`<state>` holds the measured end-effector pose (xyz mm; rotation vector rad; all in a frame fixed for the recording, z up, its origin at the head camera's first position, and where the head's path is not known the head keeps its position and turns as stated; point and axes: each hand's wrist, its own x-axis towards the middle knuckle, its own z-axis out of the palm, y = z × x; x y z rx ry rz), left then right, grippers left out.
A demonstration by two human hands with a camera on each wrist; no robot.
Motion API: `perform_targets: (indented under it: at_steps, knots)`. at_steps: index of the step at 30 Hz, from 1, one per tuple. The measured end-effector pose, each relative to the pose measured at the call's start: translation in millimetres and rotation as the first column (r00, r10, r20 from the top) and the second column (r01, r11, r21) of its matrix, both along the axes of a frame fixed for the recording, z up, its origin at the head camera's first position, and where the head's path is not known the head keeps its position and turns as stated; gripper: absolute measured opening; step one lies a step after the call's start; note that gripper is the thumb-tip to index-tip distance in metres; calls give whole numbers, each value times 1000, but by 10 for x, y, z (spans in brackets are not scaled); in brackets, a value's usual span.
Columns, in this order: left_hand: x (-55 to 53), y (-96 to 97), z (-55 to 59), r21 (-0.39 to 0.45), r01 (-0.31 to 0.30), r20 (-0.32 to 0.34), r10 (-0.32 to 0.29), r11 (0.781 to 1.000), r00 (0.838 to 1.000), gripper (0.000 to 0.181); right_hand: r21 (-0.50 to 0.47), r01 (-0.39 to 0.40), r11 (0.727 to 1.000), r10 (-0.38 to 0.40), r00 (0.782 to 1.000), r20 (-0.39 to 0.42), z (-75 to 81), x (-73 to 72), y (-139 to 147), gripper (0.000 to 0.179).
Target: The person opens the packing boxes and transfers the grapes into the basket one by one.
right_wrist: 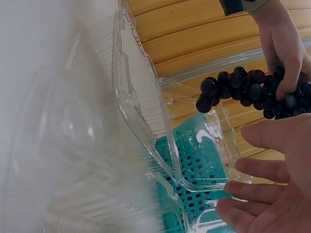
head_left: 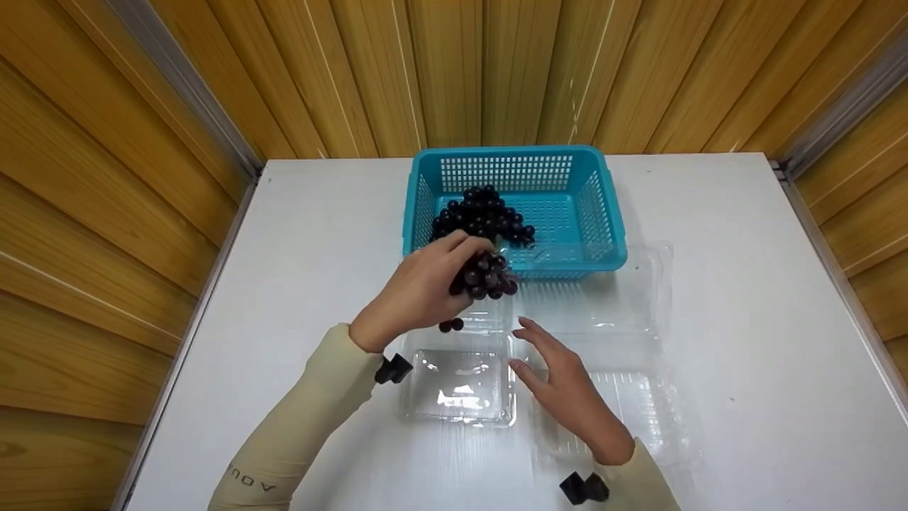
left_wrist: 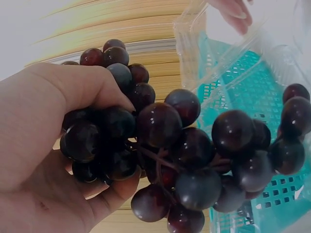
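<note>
My left hand [head_left: 424, 287] grips a bunch of dark purple grapes [head_left: 489, 275], fingers and thumb curled round its upper part. In the left wrist view its stems [left_wrist: 156, 156] show between the round grapes. The bunch is held up over clear plastic containers, near the front of a teal basket [head_left: 504, 151]. My right hand [head_left: 567, 387] is beside the left one, lower and to the right, with spread fingers and nothing in them. Below the hands lies a clear container [head_left: 461, 387], and the right hand partly covers another clear container [head_left: 645, 415].
More dark grapes [head_left: 482, 213] lie in the left part of the basket. A clear plastic part [head_left: 617, 305] stands against the basket's front right. The white table [head_left: 716, 284] ends at wood-patterned walls [head_left: 482, 78] at the back and sides.
</note>
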<state>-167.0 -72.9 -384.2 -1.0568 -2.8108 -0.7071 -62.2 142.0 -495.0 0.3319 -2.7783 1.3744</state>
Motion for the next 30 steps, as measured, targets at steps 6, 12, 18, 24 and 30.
perform_targets:
  at_steps: [6,12,18,24,30]
  knots:
    - [-33,14,57,12,-2,-11,2,1000,1000,54,1,-1,1000,1,1000,1,-1,-2,-2,44]
    - [-60,20,100,12,-13,-11,14,1000,1000,54,8,4,1000,-4,1000,-7,-2,-4,-1,43]
    - [-95,17,129,10,-18,-21,19,1000,1000,54,-1,-2,1000,2,1000,3,13,-6,1,43]
    - [-136,24,175,25,-13,-17,13,1000,1000,53,3,-10,1000,10,1000,14,0,-2,1,43]
    - [-172,48,237,32,-13,2,13,999,1000,56,15,-12,1000,12,1000,26,2,-4,-6,43]
